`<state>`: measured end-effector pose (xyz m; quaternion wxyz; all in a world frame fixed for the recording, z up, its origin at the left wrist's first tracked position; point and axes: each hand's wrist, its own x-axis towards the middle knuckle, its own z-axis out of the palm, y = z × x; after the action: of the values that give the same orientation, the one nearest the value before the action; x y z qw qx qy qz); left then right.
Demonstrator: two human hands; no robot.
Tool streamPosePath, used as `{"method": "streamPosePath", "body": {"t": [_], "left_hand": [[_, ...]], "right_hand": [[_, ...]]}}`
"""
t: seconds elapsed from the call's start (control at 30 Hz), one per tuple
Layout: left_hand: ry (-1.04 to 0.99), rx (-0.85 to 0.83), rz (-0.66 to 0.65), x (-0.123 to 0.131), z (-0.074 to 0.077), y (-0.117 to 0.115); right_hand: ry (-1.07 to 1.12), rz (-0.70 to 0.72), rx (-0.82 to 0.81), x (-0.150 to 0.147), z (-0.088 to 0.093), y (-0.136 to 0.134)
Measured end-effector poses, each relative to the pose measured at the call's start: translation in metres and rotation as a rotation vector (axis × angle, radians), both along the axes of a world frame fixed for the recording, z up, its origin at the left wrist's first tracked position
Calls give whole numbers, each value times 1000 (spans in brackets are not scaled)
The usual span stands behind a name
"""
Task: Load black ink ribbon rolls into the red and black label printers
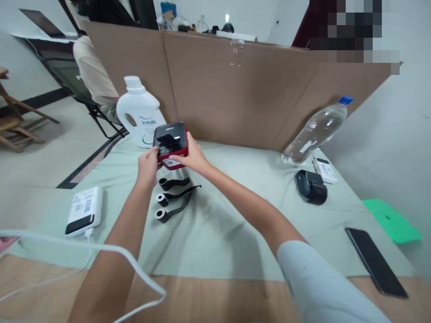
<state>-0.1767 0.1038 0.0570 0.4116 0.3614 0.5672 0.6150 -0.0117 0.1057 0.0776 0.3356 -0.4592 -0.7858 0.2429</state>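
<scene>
My left hand (148, 166) and my right hand (195, 154) hold a boxy device (171, 144) between them, above the cloth. Its top is glossy black, its sides are red, and a white label with a square code shows on the near side. The left fingers grip its left edge, while the right hand wraps its right side with the thumb across the front. Just below lie three small dark rolls (162, 199) with white cores and loose black tails. A white jug (141, 112) with a handle stands behind my left hand.
A cardboard panel (218, 89) closes off the back. A tilted clear bottle (316, 132) leans against it at right, near a black device (310, 186) and a white power bank (325, 169). Another power bank (85, 211) with a cable (111, 249) lies left. A phone (375, 260) rests front right.
</scene>
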Motion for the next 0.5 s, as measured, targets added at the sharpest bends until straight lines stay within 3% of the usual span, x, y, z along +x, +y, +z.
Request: {"method": "streamPosePath", "body": {"t": [0.07,0.13,0.27,0.37,0.5], "left_hand": [[103,86,-82,34,10,-19],[272,141,-175,70,15,-41],[530,125,-422,131,13,-86],[555,98,-573,162,4,-110],[540,63,-621,181,-11,-125]], "right_hand": [[99,-82,79,44,8,-23],[172,-178,122,89,4,-57],[258,-387,148,162,-32,-133],[308,-483,113,191,-63,-175],[310,-553,88,205,-91,-202]]}}
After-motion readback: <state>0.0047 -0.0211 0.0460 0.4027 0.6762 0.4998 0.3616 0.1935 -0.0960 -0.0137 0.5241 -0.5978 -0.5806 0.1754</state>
